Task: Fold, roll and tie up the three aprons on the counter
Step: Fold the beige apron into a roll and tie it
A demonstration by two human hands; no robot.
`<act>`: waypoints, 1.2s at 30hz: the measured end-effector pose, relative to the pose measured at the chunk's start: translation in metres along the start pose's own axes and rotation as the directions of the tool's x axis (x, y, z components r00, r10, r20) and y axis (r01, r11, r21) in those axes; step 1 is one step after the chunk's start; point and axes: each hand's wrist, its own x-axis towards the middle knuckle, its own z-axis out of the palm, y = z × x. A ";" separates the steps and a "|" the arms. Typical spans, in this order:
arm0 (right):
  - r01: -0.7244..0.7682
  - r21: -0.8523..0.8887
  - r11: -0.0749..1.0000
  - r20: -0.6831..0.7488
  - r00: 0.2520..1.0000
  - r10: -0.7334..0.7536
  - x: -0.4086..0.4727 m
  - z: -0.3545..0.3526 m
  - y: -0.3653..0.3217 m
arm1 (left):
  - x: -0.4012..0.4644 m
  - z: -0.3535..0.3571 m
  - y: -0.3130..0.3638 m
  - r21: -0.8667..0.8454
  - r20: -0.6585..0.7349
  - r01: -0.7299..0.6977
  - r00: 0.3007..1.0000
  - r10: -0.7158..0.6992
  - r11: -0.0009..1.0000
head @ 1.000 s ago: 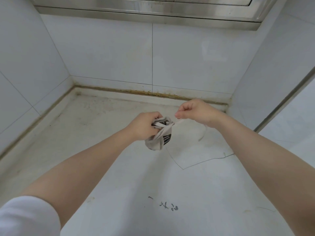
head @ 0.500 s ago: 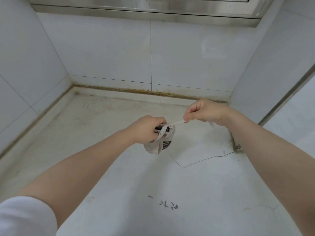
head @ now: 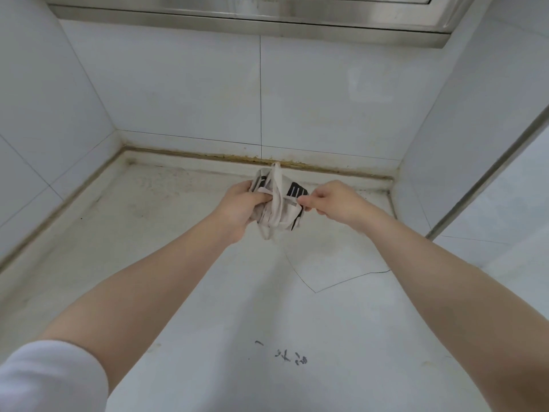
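Observation:
A rolled-up beige apron [head: 280,203] with black printed marks is held in the air above the white counter [head: 208,307]. My left hand [head: 242,205] grips the bundle from its left side. My right hand [head: 332,202] pinches a thin beige strap at the bundle's right side. One strap loop runs over the top of the roll and down its front. No other apron is in view.
White tiled walls close the counter in on the left, back and right. A steel hood edge [head: 267,13] runs overhead. A crack line [head: 341,281] crosses the counter, and small dark scribbles [head: 291,356] mark its near part.
Both hands have lifted the bundle up and away from me. My right hand has come in close to the roll, and the taut strap it pulled to the right is now slack around the roll.

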 end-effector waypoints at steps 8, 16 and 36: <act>-0.046 0.435 0.899 0.167 0.986 -0.030 0.003 -0.008 0.009 | 0.001 -0.007 0.002 -0.075 0.218 -0.010 0.976 0.026 0.997; 0.141 0.353 0.925 -0.130 0.986 -0.101 0.002 -0.006 0.004 | 0.010 -0.014 0.014 -0.038 0.108 0.183 0.978 -0.178 0.982; 0.075 -0.547 0.833 0.433 0.878 0.205 0.019 0.097 0.065 | 0.027 0.001 -0.113 0.305 0.163 0.119 0.971 -0.175 0.945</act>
